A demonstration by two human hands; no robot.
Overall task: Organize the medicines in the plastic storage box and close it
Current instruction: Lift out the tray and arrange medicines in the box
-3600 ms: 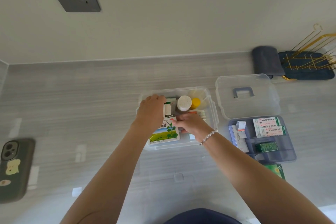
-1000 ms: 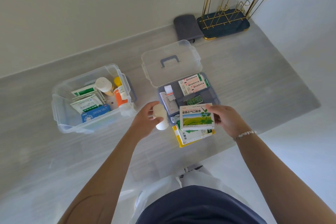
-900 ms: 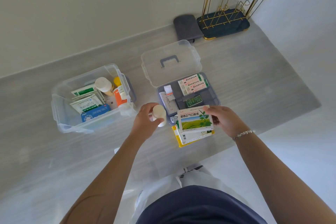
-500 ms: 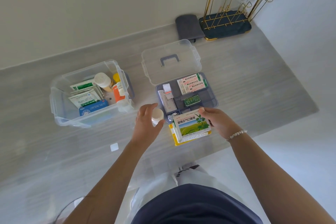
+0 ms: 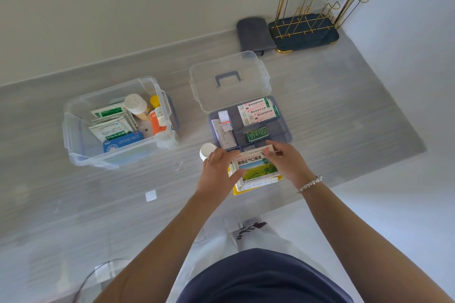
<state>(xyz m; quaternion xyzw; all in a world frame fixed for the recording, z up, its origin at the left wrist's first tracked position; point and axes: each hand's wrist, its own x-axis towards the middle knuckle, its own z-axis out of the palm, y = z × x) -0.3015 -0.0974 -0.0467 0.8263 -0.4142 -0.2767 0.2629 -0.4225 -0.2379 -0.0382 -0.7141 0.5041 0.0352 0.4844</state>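
Note:
The clear plastic storage box (image 5: 73,130) stands open on the left and holds sachets, a blue tablet box and bottles. Its clear lid (image 5: 229,66) with a grey handle lies to the right. In front of the lid is a grey-blue tray (image 5: 283,130) with small medicine packs. My right hand (image 5: 290,165) pinches the far right corner of a green-and-white medicine box (image 5: 256,167), which sits on a stack of boxes with a yellow one (image 5: 235,192) at the bottom. My left hand (image 5: 218,174) grips a white bottle (image 5: 207,151), and its thumb touches the green box's left edge.
A gold wire rack on a dark base (image 5: 307,32) and a folded grey cloth (image 5: 253,34) stand at the back right by the wall. The grey counter's (image 5: 344,106) front edge runs just under the stack of boxes. A small white sticker (image 5: 150,195) lies on the counter.
My left hand has carried the white bottle right, up against the green box. My right hand has lowered that box onto the stack in front of the tray.

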